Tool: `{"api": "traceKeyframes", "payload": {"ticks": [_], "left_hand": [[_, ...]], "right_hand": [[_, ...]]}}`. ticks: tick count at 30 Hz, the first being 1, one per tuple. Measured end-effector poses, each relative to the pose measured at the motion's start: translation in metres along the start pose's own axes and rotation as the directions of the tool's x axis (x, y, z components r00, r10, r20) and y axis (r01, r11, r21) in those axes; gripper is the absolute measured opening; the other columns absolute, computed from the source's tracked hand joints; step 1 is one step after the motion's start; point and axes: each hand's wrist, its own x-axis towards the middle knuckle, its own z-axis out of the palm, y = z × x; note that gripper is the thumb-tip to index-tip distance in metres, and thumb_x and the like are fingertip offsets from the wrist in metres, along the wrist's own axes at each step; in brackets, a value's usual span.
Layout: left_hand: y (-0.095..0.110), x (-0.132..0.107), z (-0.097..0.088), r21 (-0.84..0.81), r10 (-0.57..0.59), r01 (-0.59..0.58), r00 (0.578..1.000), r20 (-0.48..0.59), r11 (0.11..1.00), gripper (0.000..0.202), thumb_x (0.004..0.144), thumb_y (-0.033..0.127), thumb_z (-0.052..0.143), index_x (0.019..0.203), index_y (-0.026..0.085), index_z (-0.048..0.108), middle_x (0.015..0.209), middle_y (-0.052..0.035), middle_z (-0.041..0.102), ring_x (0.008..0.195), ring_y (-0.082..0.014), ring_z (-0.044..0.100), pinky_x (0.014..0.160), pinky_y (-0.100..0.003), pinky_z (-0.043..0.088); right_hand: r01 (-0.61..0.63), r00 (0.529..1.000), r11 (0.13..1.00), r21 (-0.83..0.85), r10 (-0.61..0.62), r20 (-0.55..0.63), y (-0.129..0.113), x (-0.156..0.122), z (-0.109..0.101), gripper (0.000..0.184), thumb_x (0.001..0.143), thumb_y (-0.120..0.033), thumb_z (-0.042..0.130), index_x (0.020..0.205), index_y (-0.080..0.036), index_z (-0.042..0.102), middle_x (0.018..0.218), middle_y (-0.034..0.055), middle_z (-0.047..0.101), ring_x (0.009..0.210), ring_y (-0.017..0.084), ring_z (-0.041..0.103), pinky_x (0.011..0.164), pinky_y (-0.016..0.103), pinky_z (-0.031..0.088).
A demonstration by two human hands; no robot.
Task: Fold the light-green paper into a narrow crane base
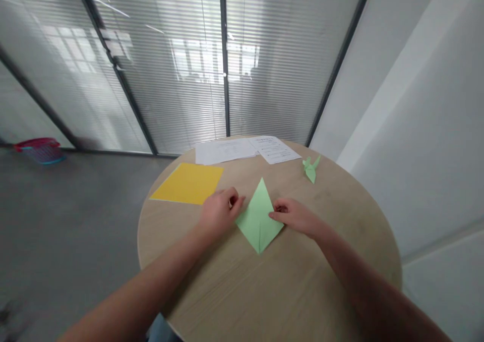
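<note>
A light green sheet of origami paper, folded into a kite shape, lies on the round wooden table with one point facing away from me. A short crease or slit runs up the middle of its near part. At its left edge is my left hand, fingers curled and thumb close to the index finger at the paper's edge. My right hand pinches the right edge, its thumb lying on the paper. The undersides of both grips are hidden.
A stack of yellow paper lies beyond my left hand. White printed sheets rest along the far rim. A small folded green paper crane stands at the far right. On the floor at left is a red and blue basket.
</note>
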Motion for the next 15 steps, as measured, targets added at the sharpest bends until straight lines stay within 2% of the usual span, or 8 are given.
{"api": "traceKeyframes", "payload": {"ticks": [3,6,8,12,15], "left_hand": [[0.009,0.007,-0.017,-0.052,-0.001,-0.003,0.997,-0.073,0.999,0.024,0.101,0.032,0.059,0.082,0.019,0.062,0.075,-0.0015,0.067,0.068,-0.0169,0.061,0.061,-0.027,0.040],[0.031,0.016,-0.025,-0.151,0.164,-0.182,0.979,-0.125,0.972,0.007,0.094,0.027,0.072,0.093,0.020,0.069,0.085,-0.0025,0.072,0.079,-0.0194,0.067,0.069,-0.029,0.047],[0.046,0.025,-0.023,-0.138,0.253,-0.268,0.961,-0.116,0.954,0.012,0.090,0.022,0.076,0.101,0.022,0.073,0.092,-0.0041,0.074,0.091,-0.0226,0.069,0.077,-0.032,0.052],[0.063,0.036,-0.005,-0.276,0.181,-0.204,0.978,-0.107,0.939,0.024,0.092,0.017,0.071,0.115,0.023,0.074,0.111,-0.0070,0.076,0.105,-0.0256,0.070,0.093,-0.039,0.055],[0.063,0.033,0.011,-0.505,0.088,-0.117,0.993,-0.081,0.855,0.041,0.096,0.024,0.064,0.136,0.019,0.065,0.136,-0.0139,0.069,0.124,-0.0294,0.065,0.108,-0.046,0.050]], "right_hand": [[0.036,0.997,0.975,0.219,-0.021,-0.074,0.000,0.000,-0.002,0.029,0.082,-0.048,0.068,0.076,-0.023,0.053,0.070,-0.0020,0.061,0.066,0.017,0.059,0.063,0.030,0.046],[0.076,0.988,0.924,0.375,-0.020,-0.151,0.000,0.001,-0.001,0.037,0.081,-0.058,0.070,0.080,-0.025,0.052,0.074,-0.0008,0.064,0.068,0.019,0.062,0.066,0.034,0.052],[0.110,0.976,0.895,0.431,-0.014,-0.219,0.001,0.001,-0.002,0.039,0.080,-0.059,0.072,0.081,-0.025,0.053,0.073,-0.0012,0.064,0.066,0.019,0.062,0.064,0.034,0.052],[0.183,0.929,0.875,0.448,-0.006,-0.369,0.007,0.002,-0.006,0.034,0.079,-0.052,0.077,0.088,-0.026,0.056,0.073,-0.0011,0.067,0.066,0.020,0.064,0.063,0.033,0.050],[0.211,0.901,0.891,0.401,-0.017,-0.434,0.010,0.003,-0.004,0.041,0.079,-0.046,0.077,0.112,-0.027,0.060,0.083,0.0026,0.075,0.074,0.025,0.071,0.071,0.039,0.056]]}}
